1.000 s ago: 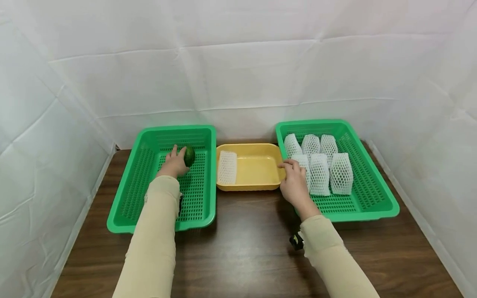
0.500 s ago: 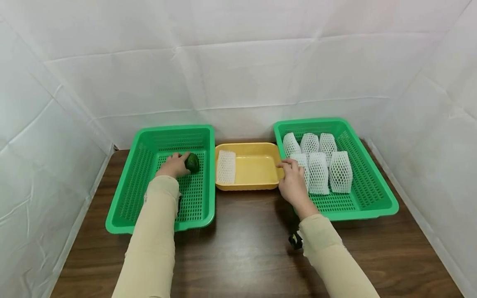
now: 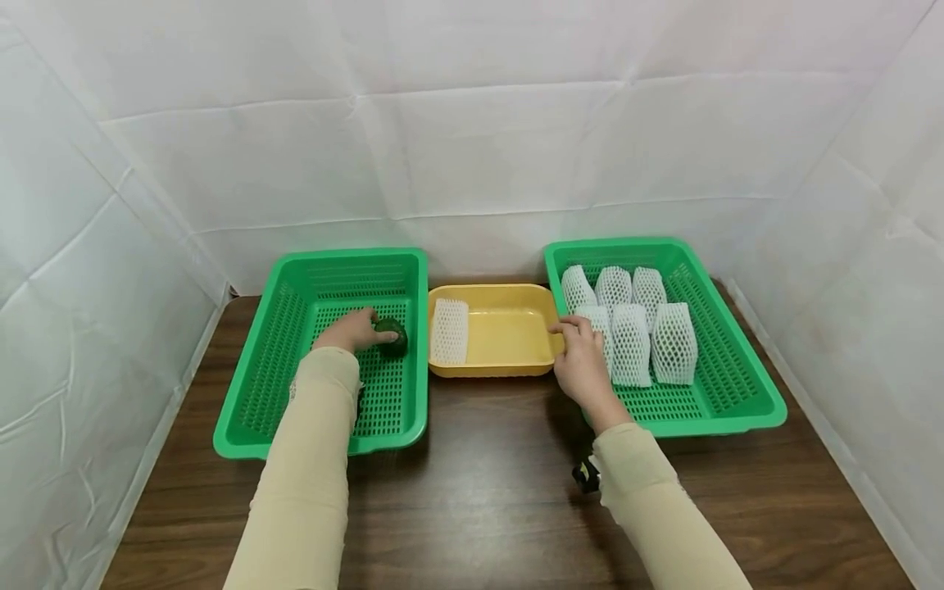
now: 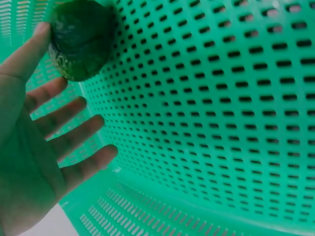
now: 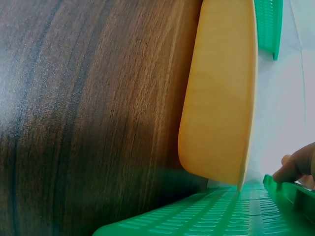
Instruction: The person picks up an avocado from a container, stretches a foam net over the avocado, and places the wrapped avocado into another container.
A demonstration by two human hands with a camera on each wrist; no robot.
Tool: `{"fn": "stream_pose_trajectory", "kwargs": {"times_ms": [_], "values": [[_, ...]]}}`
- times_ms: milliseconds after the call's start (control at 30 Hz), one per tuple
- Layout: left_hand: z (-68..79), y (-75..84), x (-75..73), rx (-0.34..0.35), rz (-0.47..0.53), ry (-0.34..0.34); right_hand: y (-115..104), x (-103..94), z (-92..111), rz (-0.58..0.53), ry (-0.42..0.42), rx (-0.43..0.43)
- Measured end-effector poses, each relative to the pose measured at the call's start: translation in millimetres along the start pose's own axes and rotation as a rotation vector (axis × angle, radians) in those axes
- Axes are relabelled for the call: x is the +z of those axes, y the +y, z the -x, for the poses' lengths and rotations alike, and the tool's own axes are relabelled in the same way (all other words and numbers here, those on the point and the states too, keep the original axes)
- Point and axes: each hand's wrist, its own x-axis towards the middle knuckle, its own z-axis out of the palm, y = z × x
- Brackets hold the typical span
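A dark green avocado [image 3: 392, 338] is low in the left green basket [image 3: 422, 328]. My left hand [image 3: 351, 330] pinches one end of it with thumb and index finger. In the left wrist view the avocado [image 4: 82, 42] is against the thumb and index fingertips, and the other fingers spread loosely. My right hand [image 3: 583, 360] rests over the near-left rim of the right green basket [image 3: 730, 426], beside the yellow tray [image 3: 509, 370]. Its fingers are loosely bent, with nothing seen in them; the right wrist view shows only fingers [image 5: 295, 164] at the rim.
A flat white foam net [image 3: 450, 332] lies at the left end of the yellow tray. Several net-wrapped pieces [image 3: 674, 344] stand in the right basket, one partly behind my right hand. White sheeting [image 3: 479, 156] hangs behind the brown table [image 3: 472, 492].
The avocado has shifted right and nearer me, and has turned so its end shows. My left hand has followed it, thumb coming to the near side. The right hand stays put.
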Motion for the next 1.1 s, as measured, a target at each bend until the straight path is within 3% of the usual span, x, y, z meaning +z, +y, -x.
{"fn": "stream_pose_trajectory", "kwargs": {"times_ms": [233, 433, 600, 800, 1100], "values": [[-2.9, 1.3, 3.1, -0.021, 0.107, -0.04, 0.3, 3.6, -0.7, -0.024, -0.009, -0.007], [0.5, 2.7, 3.6, 0.029, 0.082, -0.105, 0.0, 5.1, -0.5, -0.03, -0.012, -0.004], [3.1, 5.5, -0.8, 0.07, 0.083, -0.071, 2.1, -0.2, -0.3, -0.041, -0.007, 0.013], [13.2, 4.0, -11.2, 0.093, 0.118, -0.023, -0.5, -2.1, 1.2, -0.056, 0.002, 0.011], [29.7, 10.0, -20.7, 0.183, 0.169, 0.059, 0.4, -1.3, -0.3, -0.067, -0.021, 0.032]]}}
